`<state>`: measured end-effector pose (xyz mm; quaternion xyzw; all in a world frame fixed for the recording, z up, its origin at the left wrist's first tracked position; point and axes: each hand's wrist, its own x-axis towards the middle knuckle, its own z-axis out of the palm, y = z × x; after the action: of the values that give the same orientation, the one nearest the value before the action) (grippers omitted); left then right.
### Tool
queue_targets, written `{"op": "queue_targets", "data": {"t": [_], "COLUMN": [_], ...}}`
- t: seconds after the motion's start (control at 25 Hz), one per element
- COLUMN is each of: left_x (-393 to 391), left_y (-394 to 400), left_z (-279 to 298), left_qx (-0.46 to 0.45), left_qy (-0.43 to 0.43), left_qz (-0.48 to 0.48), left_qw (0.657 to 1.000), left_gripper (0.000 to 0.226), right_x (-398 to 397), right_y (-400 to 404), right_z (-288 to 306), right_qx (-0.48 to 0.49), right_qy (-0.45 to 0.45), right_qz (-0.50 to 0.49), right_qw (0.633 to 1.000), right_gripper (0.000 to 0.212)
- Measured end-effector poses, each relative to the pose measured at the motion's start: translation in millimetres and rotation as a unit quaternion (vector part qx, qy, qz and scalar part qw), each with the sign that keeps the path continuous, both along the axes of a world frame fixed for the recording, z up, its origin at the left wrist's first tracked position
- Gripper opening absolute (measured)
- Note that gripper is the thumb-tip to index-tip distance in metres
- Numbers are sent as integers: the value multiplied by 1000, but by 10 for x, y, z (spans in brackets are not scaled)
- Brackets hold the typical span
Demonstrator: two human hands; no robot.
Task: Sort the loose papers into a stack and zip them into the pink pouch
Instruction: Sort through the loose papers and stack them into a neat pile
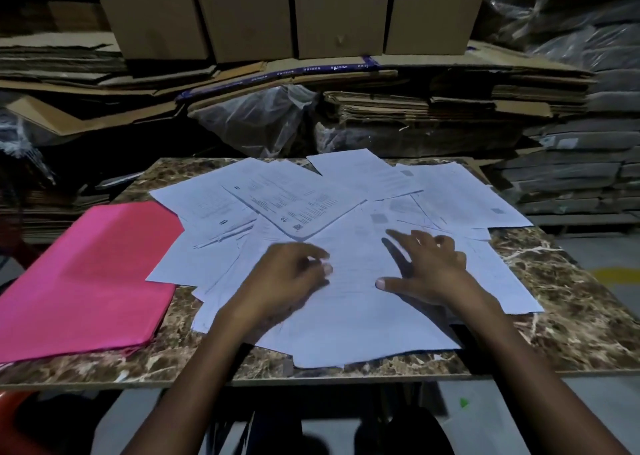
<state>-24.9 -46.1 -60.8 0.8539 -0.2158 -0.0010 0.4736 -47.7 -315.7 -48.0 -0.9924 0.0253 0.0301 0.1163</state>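
Now, papers (pixel 346 246): white printed sheets lie spread and overlapping across the middle and right of the table, none squared into a stack; some hang slightly over its near edge.
Pouch (pixel 86 278): the pink pouch lies flat on the table's left side, just left of the papers, with one sheet's corner touching or overlapping its right edge. You cannot tell from here whether its zip is open.
Left hand (pixel 287 278): your left hand rests on the near-middle sheets, palm down, fingers loosely bent; the fingertips are blurred, so whether they pinch a sheet cannot be told.
Right hand (pixel 429 267): your right hand lies on the papers just right of the left, fingers straight and spread, thumb pointing left, pressing flat and gripping nothing.
Table (pixel 571 316): a brown marbled top, bare along its right and near edges.
Boxes (pixel 294 11): upright cardboard boxes stand in a row at the far side, above piles of flattened cardboard (pixel 450 104).
Bags (pixel 571 31): clear plastic-wrapped bundles are heaped at the far right.
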Motion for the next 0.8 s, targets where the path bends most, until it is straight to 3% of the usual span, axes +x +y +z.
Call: {"op": "queue_targets", "data": {"t": [0.04,0.12,0.2,0.28,0.64,0.72,0.8], "left_x": [173,597,899,1015,1023,961,837], "left_y": [2,62,104,101,185,153,95], "left_z": [44,47,-27,-153,-210,-173,-99], "left_qx": [10,145,275,307,221,183,137], "left_qy": [-35,-103,-76,-63,-213,-219,-229], "left_qz": [37,77,80,77,100,97,86], "left_qw": [999,981,955,947,947,954,960], "left_gripper": [36,58,78,78,27,19,12], "right_x": [13,37,50,24,-16,-23,3], "right_y": [-15,-103,-231,-327,-410,-410,-373], "right_z": [-32,-25,-9,-11,-15,39,98], "right_qx": [-16,27,82,120,121,141,193], "right_qy": [23,37,41,38,26,-12,-105], "right_qz": [-7,-6,-10,-12,-25,-27,-50], "right_qw": [1000,999,996,992,992,990,974], "right_gripper": [90,80,75,71,58,52,45]}}
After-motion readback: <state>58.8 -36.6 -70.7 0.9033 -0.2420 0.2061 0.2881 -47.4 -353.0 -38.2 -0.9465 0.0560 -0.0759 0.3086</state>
